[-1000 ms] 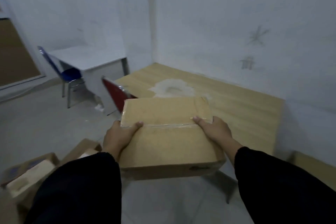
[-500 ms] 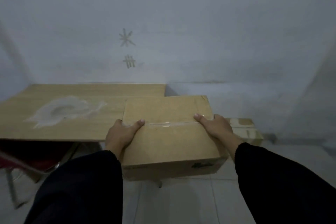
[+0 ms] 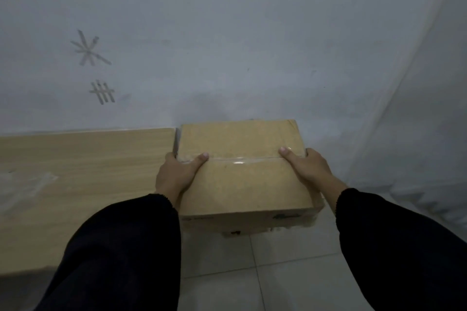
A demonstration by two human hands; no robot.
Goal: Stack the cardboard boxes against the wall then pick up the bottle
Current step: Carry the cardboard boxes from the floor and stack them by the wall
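2 hands (image 3: 177, 177) clamp cardboard box's (image 3: 242, 184) sides.

A dim room with a pale wall (image 3: 252, 33).
A wooden table (image 3: 75, 184) stood against it; tape marks (image 3: 88, 52) above, white floor tiles (image 3: 278, 272) below.

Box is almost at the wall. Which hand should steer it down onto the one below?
Right hand: it has open floor beside it. The left hand on the cardboard box is crowded by the wooden table.

No text can be read. The box (image 3: 242, 179) has dark print on its front, too blurred. The wall (image 3: 252, 33) bears tape marks, no letters
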